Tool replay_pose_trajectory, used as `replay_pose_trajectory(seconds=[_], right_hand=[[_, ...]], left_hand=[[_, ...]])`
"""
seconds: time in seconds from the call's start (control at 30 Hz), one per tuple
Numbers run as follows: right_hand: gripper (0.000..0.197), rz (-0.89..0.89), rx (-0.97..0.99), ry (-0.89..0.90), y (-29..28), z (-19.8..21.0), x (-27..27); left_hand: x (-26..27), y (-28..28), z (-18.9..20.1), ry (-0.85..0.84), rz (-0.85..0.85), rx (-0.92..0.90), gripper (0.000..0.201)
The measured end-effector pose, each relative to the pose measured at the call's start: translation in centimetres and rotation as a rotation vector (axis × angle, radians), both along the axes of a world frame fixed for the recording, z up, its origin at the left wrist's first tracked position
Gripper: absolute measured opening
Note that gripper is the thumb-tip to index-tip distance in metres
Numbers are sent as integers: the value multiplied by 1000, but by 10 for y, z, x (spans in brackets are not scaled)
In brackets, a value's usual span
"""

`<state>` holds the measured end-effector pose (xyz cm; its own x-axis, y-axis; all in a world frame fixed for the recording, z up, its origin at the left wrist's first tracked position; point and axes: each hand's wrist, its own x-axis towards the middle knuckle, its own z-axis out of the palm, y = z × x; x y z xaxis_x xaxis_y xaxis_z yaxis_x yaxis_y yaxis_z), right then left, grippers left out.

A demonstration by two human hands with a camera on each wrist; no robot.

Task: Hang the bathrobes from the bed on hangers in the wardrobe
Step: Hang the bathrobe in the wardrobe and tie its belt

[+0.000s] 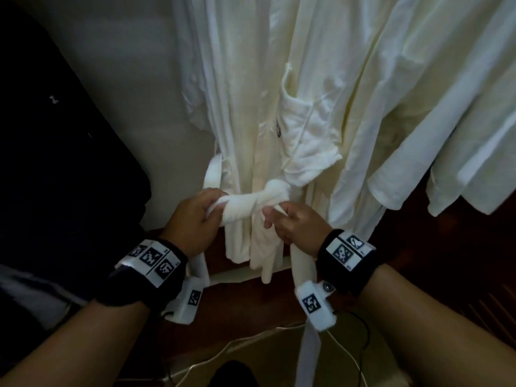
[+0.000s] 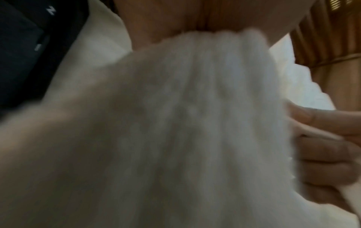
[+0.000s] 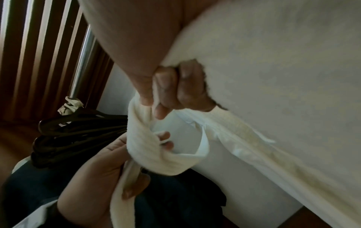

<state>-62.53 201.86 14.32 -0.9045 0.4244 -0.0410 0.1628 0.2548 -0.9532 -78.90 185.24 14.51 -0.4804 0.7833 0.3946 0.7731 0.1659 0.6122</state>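
Note:
A white bathrobe (image 1: 279, 79) hangs in the wardrobe in front of me, and a second white robe (image 1: 435, 113) hangs to its right. At waist height the robe's belt (image 1: 248, 201) is crossed into a knot. My left hand (image 1: 192, 216) grips the belt's left end, fingers curled round it. My right hand (image 1: 290, 222) grips the right end, which trails down past the wrist. In the right wrist view both hands (image 3: 168, 91) hold the looped belt (image 3: 154, 148). White belt cloth (image 2: 185, 131) blurs most of the left wrist view.
Several dark hangers (image 3: 78, 132) hang on a metal rail (image 3: 82, 61) beside slatted wooden doors (image 3: 29, 54). A black case (image 1: 55, 135) stands at the left. The wardrobe's white back wall (image 1: 134, 79) and dark wooden floor (image 1: 251, 297) lie below, with thin cables (image 1: 251, 342) across it.

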Motion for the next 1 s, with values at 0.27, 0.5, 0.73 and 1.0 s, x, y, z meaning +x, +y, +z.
replay_pose_trajectory(seconds=[0.27, 0.5, 0.73, 1.0], right_hand=[[38, -170, -100, 61, 46, 16, -52], [23, -773, 42, -142, 153, 20, -11], [52, -646, 374, -661, 187, -10, 29], [43, -298, 161, -716, 130, -71, -55]], left_hand=[[-67, 40, 33, 99, 272, 0, 30], [-202, 74, 13, 79, 429, -308, 46], [-253, 114, -41, -88, 548, -699, 29], [-175, 163, -40, -281, -42, -310, 49]])
